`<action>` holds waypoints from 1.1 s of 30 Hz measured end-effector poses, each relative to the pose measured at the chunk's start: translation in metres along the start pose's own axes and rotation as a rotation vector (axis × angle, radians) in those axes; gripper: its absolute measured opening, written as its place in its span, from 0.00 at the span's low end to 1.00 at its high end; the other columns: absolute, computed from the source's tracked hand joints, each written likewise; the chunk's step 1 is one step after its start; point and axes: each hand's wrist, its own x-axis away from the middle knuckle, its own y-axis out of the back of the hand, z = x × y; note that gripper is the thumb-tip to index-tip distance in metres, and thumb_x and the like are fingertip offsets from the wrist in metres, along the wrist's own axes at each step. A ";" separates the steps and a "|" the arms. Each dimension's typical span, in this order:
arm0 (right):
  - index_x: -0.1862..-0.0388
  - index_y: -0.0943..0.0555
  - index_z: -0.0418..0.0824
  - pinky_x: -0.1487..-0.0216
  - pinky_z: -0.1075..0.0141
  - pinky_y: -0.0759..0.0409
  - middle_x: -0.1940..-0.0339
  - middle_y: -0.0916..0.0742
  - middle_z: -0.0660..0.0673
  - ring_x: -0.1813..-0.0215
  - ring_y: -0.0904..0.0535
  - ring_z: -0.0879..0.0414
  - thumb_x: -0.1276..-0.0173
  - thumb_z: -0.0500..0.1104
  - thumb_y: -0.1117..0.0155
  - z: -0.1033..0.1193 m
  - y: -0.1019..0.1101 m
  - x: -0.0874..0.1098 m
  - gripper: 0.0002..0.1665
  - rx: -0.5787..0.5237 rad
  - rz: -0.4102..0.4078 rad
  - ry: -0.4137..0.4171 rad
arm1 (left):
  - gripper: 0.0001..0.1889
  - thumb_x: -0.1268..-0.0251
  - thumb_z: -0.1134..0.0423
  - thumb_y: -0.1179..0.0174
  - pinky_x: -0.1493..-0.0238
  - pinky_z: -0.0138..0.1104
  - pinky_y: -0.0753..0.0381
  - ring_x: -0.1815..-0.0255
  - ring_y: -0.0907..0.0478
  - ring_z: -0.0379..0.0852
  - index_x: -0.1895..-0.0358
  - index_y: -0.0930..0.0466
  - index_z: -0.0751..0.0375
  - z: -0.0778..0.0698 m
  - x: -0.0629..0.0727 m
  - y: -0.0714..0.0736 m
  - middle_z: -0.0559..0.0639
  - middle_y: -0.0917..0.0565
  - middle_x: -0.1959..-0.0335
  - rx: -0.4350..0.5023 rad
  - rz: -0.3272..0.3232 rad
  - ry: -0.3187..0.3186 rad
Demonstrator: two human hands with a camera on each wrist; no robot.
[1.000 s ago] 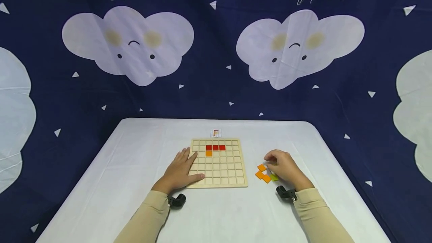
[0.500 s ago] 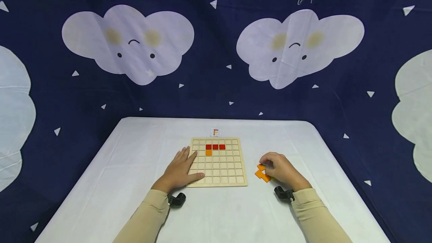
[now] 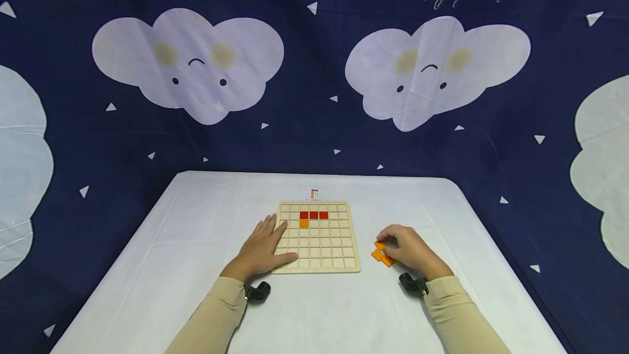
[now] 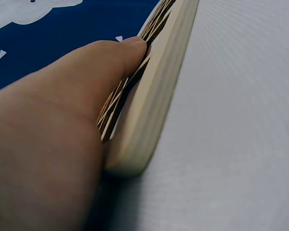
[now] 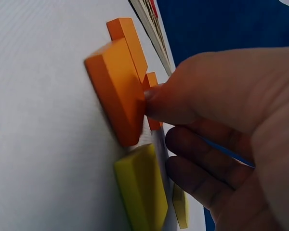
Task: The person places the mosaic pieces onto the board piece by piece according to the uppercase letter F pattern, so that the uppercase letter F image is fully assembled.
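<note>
My left hand lies with fingers spread on the left side of a wooden grid board. In the left wrist view, its thumb reaches over the board's edge. Red square tiles sit in a row on the board, with an orange tile below the leftmost. To the right of the board, my right hand has its thumb and index finger at the farthest loose orange tile, pinching it. Its index fingertip is hidden in the right wrist view, behind the thumb.
Other loose orange tiles lie close to the right hand. Yellow tiles lie under its curled fingers. A small printed pattern card lies behind the board. A dark blue cloud-print cloth hangs behind the white table.
My right hand has moved left and slightly nearer, from above the yellow tile to the farthest orange tile, covering the yellow one. My left hand has stayed on the board.
</note>
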 end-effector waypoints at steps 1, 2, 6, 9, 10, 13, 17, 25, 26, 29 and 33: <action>0.57 0.11 0.41 0.42 0.48 0.17 0.54 0.11 0.50 0.49 0.16 0.50 0.44 0.25 0.26 0.000 0.000 0.000 0.18 0.004 0.000 0.001 | 0.54 0.33 0.25 0.43 0.18 0.52 0.59 0.15 0.58 0.64 0.16 0.41 0.62 0.000 0.000 0.000 0.70 0.50 0.16 0.005 -0.008 -0.004; 0.57 0.10 0.41 0.41 0.48 0.18 0.54 0.11 0.50 0.49 0.15 0.49 0.43 0.25 0.25 -0.001 0.000 0.000 0.17 0.004 0.000 0.002 | 0.54 0.33 0.25 0.43 0.18 0.53 0.58 0.16 0.57 0.65 0.17 0.40 0.62 0.000 0.000 0.001 0.71 0.50 0.17 0.010 -0.016 -0.008; 0.57 0.10 0.42 0.42 0.48 0.18 0.54 0.11 0.50 0.48 0.15 0.50 0.41 0.27 0.23 -0.002 -0.001 0.000 0.16 0.009 0.001 0.004 | 0.54 0.33 0.24 0.44 0.18 0.52 0.60 0.15 0.59 0.64 0.16 0.41 0.61 -0.001 0.001 0.001 0.69 0.51 0.16 0.012 -0.002 0.001; 0.57 0.10 0.42 0.42 0.48 0.17 0.54 0.11 0.51 0.49 0.15 0.50 0.40 0.27 0.23 -0.003 -0.002 0.000 0.16 0.012 0.000 0.008 | 0.55 0.33 0.23 0.45 0.18 0.51 0.61 0.15 0.59 0.63 0.16 0.42 0.61 -0.002 0.001 0.001 0.69 0.51 0.16 0.004 0.008 0.007; 0.57 0.10 0.43 0.42 0.48 0.17 0.55 0.11 0.52 0.49 0.15 0.51 0.40 0.27 0.23 -0.003 -0.002 0.000 0.16 0.012 0.000 0.009 | 0.55 0.33 0.23 0.45 0.18 0.51 0.61 0.15 0.59 0.63 0.16 0.42 0.61 -0.002 0.001 0.001 0.69 0.51 0.16 0.002 0.006 0.005; 0.57 0.10 0.43 0.43 0.48 0.17 0.55 0.11 0.52 0.49 0.15 0.51 0.39 0.28 0.22 -0.003 -0.002 0.001 0.14 0.015 0.001 0.008 | 0.54 0.33 0.24 0.45 0.18 0.51 0.61 0.15 0.59 0.64 0.16 0.41 0.61 -0.002 0.001 0.002 0.70 0.51 0.16 -0.001 0.006 0.004; 0.57 0.11 0.43 0.45 0.49 0.16 0.55 0.11 0.52 0.50 0.15 0.51 0.36 0.31 0.21 -0.001 -0.001 0.002 0.12 0.017 -0.004 0.007 | 0.54 0.33 0.25 0.44 0.18 0.52 0.59 0.15 0.58 0.65 0.17 0.41 0.62 -0.004 0.001 0.003 0.70 0.50 0.17 0.001 0.000 0.000; 0.58 0.11 0.44 0.49 0.52 0.16 0.56 0.11 0.53 0.54 0.16 0.54 0.35 0.34 0.21 -0.001 -0.002 0.003 0.09 0.024 -0.015 0.018 | 0.54 0.33 0.24 0.45 0.18 0.52 0.59 0.15 0.58 0.64 0.16 0.42 0.61 -0.002 0.000 0.002 0.70 0.50 0.16 -0.015 0.001 0.000; 0.58 0.11 0.44 0.49 0.52 0.16 0.56 0.11 0.53 0.54 0.16 0.55 0.35 0.34 0.21 -0.001 -0.002 0.003 0.09 0.026 -0.017 0.020 | 0.54 0.33 0.24 0.45 0.18 0.52 0.59 0.15 0.58 0.64 0.16 0.41 0.62 -0.002 0.000 0.002 0.70 0.50 0.16 -0.014 0.000 0.000; 0.58 0.11 0.44 0.49 0.52 0.16 0.56 0.11 0.53 0.54 0.16 0.55 0.35 0.35 0.21 -0.001 -0.002 0.003 0.09 0.032 -0.020 0.019 | 0.54 0.33 0.25 0.45 0.18 0.52 0.59 0.16 0.57 0.65 0.16 0.41 0.62 -0.002 0.001 0.002 0.70 0.50 0.17 -0.013 -0.003 -0.003; 0.57 0.11 0.44 0.49 0.51 0.16 0.56 0.12 0.53 0.54 0.16 0.55 0.35 0.35 0.21 -0.001 -0.002 0.004 0.09 0.029 -0.025 0.011 | 0.54 0.33 0.24 0.45 0.18 0.52 0.59 0.16 0.57 0.65 0.16 0.41 0.62 -0.001 0.000 0.002 0.70 0.50 0.17 -0.016 -0.004 -0.005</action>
